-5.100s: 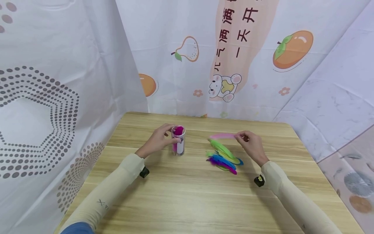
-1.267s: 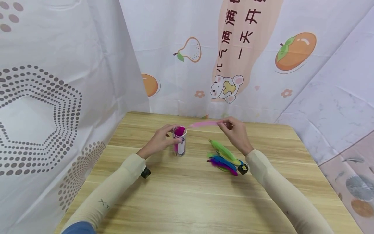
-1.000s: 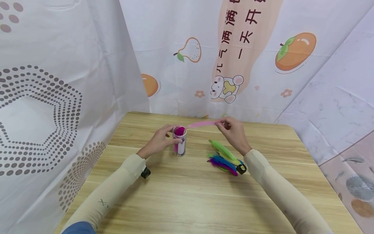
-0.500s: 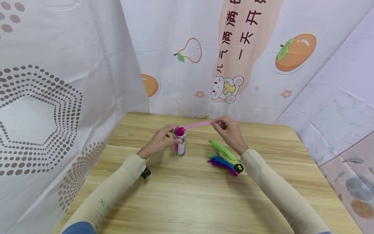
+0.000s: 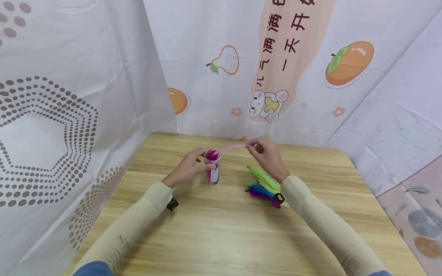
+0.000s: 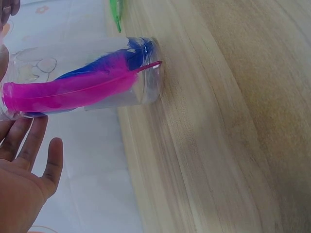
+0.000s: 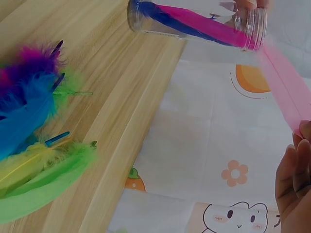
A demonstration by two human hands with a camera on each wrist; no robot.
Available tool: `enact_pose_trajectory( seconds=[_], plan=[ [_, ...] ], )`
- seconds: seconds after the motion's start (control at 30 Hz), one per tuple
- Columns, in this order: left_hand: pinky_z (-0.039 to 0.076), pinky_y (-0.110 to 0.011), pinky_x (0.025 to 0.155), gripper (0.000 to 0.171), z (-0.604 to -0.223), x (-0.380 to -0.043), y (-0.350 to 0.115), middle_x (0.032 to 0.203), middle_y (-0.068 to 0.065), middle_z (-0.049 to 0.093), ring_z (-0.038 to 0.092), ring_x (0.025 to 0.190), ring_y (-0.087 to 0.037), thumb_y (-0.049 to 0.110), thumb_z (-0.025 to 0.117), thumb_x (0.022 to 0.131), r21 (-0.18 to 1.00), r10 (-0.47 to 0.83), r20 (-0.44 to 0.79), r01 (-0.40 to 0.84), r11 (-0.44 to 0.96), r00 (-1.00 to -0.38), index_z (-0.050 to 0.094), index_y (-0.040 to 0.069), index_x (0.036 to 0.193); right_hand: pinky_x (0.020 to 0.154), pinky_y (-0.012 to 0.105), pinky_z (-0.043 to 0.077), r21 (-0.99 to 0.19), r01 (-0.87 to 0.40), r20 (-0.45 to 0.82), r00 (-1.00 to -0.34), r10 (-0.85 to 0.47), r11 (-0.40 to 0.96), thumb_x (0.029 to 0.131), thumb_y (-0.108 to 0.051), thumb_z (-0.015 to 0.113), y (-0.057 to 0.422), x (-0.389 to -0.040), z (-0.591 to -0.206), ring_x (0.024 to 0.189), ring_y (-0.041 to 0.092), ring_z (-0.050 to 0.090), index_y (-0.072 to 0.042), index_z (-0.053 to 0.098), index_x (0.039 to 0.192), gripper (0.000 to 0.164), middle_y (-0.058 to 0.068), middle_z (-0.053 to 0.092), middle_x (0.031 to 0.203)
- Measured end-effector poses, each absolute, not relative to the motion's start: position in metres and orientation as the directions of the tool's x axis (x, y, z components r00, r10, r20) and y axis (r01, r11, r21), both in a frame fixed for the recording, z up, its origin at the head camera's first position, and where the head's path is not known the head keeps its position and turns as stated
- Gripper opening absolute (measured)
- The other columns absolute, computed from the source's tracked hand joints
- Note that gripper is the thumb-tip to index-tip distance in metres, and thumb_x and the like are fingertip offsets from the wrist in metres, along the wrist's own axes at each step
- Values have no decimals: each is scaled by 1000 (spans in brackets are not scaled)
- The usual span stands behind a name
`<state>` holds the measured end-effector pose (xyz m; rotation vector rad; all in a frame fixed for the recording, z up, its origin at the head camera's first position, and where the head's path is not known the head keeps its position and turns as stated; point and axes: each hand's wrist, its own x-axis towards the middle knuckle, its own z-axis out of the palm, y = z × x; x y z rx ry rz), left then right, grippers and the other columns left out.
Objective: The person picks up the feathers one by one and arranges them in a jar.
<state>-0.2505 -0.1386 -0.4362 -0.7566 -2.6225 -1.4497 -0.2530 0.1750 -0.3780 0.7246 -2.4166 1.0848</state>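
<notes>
My left hand point(image 5: 189, 165) holds a clear jar point(image 6: 104, 97) near its mouth, with fingers and thumb on either side. The jar stands upright on the table. Inside it are a magenta feather point(image 6: 73, 91) and a dark blue feather point(image 7: 182, 24). Between thumb and fingertips, my right hand point(image 5: 268, 156) pinches one end of a light pink feather point(image 7: 286, 90). That feather arches leftward, its other end at the jar's mouth; how far it reaches in cannot be told. Right of the jar lies a pile of feathers point(image 5: 261, 179), in green, yellow, blue and purple, partly behind my right wrist camera.
The wooden table point(image 5: 221, 234) extends in front of the jar and on both sides. A printed white curtain point(image 5: 193, 76) hangs along the table's back edge. A black camera point(image 5: 172, 204) sits on my left wrist.
My right hand has carried the light pink feather from beside the pile leftward to the jar's mouth, lately creeping further left. The left hand and jar have stayed in place.
</notes>
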Motion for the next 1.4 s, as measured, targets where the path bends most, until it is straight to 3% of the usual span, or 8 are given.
enact_pose_trajectory(
  seconds=[0.83, 1.4],
  plan=[
    [50, -44, 93, 65, -440, -251, -142, 126, 8, 61, 56, 112, -15, 51, 79, 88, 785, 394, 275, 441, 434, -877, 59, 27, 144, 56, 26, 43, -475, -726, 588, -682, -434, 497, 95, -8, 75, 132, -260, -377, 66, 14, 50, -9, 77, 103, 9, -1, 64, 90],
    [49, -43, 92, 62, -440, -255, -141, 129, 8, 61, 57, 111, -15, 49, 79, 89, 788, 405, 276, 446, 424, -872, 60, 26, 143, 59, 27, 45, -454, -721, 486, -692, -534, 523, 98, -12, 73, 96, -263, -383, 67, 11, 52, -10, 78, 107, 11, -1, 69, 98]
  ],
)
